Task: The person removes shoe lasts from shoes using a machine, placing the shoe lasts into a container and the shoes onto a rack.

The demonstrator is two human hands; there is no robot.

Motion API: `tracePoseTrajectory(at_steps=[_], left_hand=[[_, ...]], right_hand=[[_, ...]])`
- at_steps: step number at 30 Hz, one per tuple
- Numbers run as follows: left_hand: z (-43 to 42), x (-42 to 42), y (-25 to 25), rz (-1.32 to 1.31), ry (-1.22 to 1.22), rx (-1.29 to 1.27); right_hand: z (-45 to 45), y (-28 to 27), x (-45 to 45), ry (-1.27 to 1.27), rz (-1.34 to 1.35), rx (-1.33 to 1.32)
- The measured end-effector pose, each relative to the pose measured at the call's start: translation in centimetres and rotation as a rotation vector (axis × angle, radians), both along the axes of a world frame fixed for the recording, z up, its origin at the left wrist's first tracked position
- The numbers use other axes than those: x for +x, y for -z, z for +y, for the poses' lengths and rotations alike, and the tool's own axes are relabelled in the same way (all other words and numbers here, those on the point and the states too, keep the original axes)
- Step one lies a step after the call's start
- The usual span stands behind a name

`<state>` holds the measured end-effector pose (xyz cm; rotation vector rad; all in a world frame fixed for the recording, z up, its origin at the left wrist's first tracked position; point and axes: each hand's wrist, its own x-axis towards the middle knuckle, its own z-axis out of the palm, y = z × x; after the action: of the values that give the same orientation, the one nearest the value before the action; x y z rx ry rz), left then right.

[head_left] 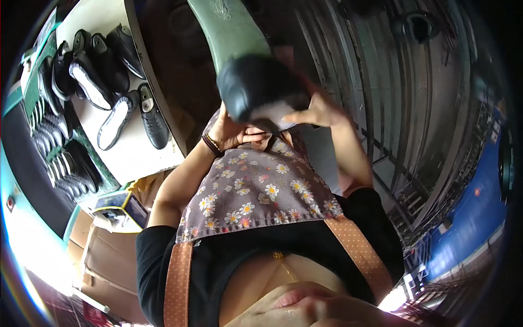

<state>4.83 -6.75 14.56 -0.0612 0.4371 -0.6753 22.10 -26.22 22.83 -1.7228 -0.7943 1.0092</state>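
A black shoe (253, 84), blurred by motion, is held in front of the flowered apron, with its pale inside or lining partly showing. My left hand (234, 129), with a beaded bracelet at the wrist, grips its lower left side, fingers curled below it. On the other side my right hand (318, 111) holds the shoe's edge, the thumb pressed on the pale part. Right behind the shoe rises a green curved machine arm (234, 32); whether the shoe touches it I cannot tell.
On the left, a white table (136, 155) bears several black shoes (154, 122). Beyond its edge, more shoes and soles stand in a green rack (109, 177). Cardboard boxes (114, 250) sit at the lower left. Metal racks (403, 98) fill the right side, beside a blue surface (463, 229).
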Motion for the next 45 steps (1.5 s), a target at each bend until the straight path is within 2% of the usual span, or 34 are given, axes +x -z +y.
tracePoseTrajectory(at_steps=[1, 2, 3, 4, 5, 7, 10, 11, 13, 14, 17, 18, 19, 20, 21, 22, 23, 24, 25, 26, 27, 28, 30, 31, 32, 34, 35, 36, 38, 39, 40, 42, 45], left_hand=[[-0.1, -0.5, 0.0, 0.038, -0.093, 0.016], [-0.2, -0.8, 0.4, -0.002, -0.058, 0.075], [-0.8, -1.4, 2.1, 0.047, -0.072, -0.001], [-1.3, -1.9, 3.7, 0.098, -0.085, -0.078], [-1.7, -2.4, 5.4, 0.151, -0.097, -0.152], [-1.2, 0.2, -1.2, 0.271, -0.148, -0.141], [-2.9, 0.4, 2.7, 0.176, -0.239, 0.143], [-3.9, 0.7, 4.0, 0.205, -0.182, 0.280], [-4.4, 3.5, 1.5, 0.135, -0.185, 0.519], [-4.3, 4.9, -0.1, 0.083, -0.156, 0.625], [-0.3, 3.9, 2.7, 0.108, -0.398, 0.259], [1.8, 4.3, 4.2, 0.133, -0.485, 0.294], [4.6, 4.7, 1.1, 0.108, -0.566, 0.250], [7.2, 4.2, 2.1, -0.024, -0.632, 0.348], [8.4, 5.5, -2.3, 0.195, -0.760, 0.529], [9.8, 5.7, -4.6, 0.235, -0.682, 0.724], [12.7, 3.4, -0.9, -0.172, -0.711, 0.418], [13.3, 3.8, -2.4, -0.058, -0.638, 0.626], [13.7, 4.5, -4.2, 0.071, -0.562, 0.824], [14.2, 4.6, -3.4, 0.024, -0.578, 0.918], [14.7, 5.0, -3.3, 0.071, -0.573, 0.811], [14.5, 5.6, -3.3, 0.084, -0.578, 0.809], [14.3, 5.8, -3.6, 0.058, -0.591, 0.781], [14.2, 5.5, -4.0, 0.020, -0.595, 0.759], [14.3, 5.0, -4.6, 0.012, -0.599, 0.748], [14.0, 3.7, -6.1, -0.004, -0.626, 0.753], [13.5, 2.9, -7.2, -0.032, -0.656, 0.769], [12.6, 1.5, -7.1, -0.060, -0.710, 0.776], [10.1, -1.1, -7.3, -0.110, -0.845, 0.776], [8.9, -2.5, -7.4, -0.138, -0.926, 0.769], [7.6, -4.4, -6.4, -0.136, -0.989, 0.646], [4.1, -7.5, -5.0, 0.006, -1.129, 0.558], [-1.0, -10.3, -2.9, 0.241, -1.292, 0.398]], right_hand=[[0.4, -0.6, -0.9, -0.021, 0.046, -0.043], [0.5, 0.8, -1.8, -0.081, -0.168, -0.070], [0.8, 2.2, -2.8, -0.137, -0.387, -0.088], [2.3, 0.4, -2.9, -0.144, -0.523, -0.100], [2.4, 0.7, -3.9, -0.128, -0.542, -0.189], [2.1, 0.3, -4.1, -0.163, -0.343, -0.209], [1.4, -0.1, -4.3, -0.251, -0.288, -0.189], [1.0, 0.2, -4.9, -0.208, -0.257, -0.231], [0.4, 1.1, -5.7, -0.145, -0.214, -0.304], [0.3, 0.5, -6.0, -0.160, -0.415, -0.399], [0.6, -1.3, -6.3, 0.030, -0.314, -0.517], [0.2, -1.1, -6.3, 0.109, -0.434, -0.516], [-0.3, -0.8, -6.1, 0.192, -0.554, -0.512], [-0.6, -0.8, -5.7, 0.237, -0.589, -0.723], [-0.9, -1.2, -4.0, 0.318, -0.715, -0.661], [-1.5, -0.5, -2.9, 0.374, -0.719, -0.689], [-1.9, 0.3, -1.5, 0.394, -0.850, -0.869], [-2.9, 2.6, -0.8, 0.418, -0.991, -0.996], [-3.5, 3.4, 1.6, 0.366, -0.841, -1.058], [-4.7, 5.5, 3.3, 0.384, -0.829, -1.124], [-3.8, 5.7, 5.1, 0.415, -0.747, -1.222], [-4.8, 7.1, 7.1, 0.385, -0.685, -1.301], [-8.9, 12.9, 9.7, 0.276, -0.780, -1.216], [-8.6, 13.0, 9.9, 0.256, -0.662, -1.286], [-11.1, 16.2, 11.0, 0.245, -0.629, -1.277], [-7.1, 10.8, 9.0, 0.239, -0.608, -1.357], [-8.3, 11.8, 9.2, 0.312, -0.634, -1.296], [-8.1, 11.3, 8.5, 0.259, -0.714, -1.359], [-11.1, 12.6, 9.3, 0.281, -0.741, -1.236], [-12.5, 13.5, 10.1, 0.233, -0.735, -1.287], [-11.6, 12.4, 9.9, 0.356, -0.612, -1.289], [-13.5, 12.0, 12.0, 0.276, -0.638, -1.374], [-18.0, 14.8, 16.0, 0.263, -0.613, -1.406]])
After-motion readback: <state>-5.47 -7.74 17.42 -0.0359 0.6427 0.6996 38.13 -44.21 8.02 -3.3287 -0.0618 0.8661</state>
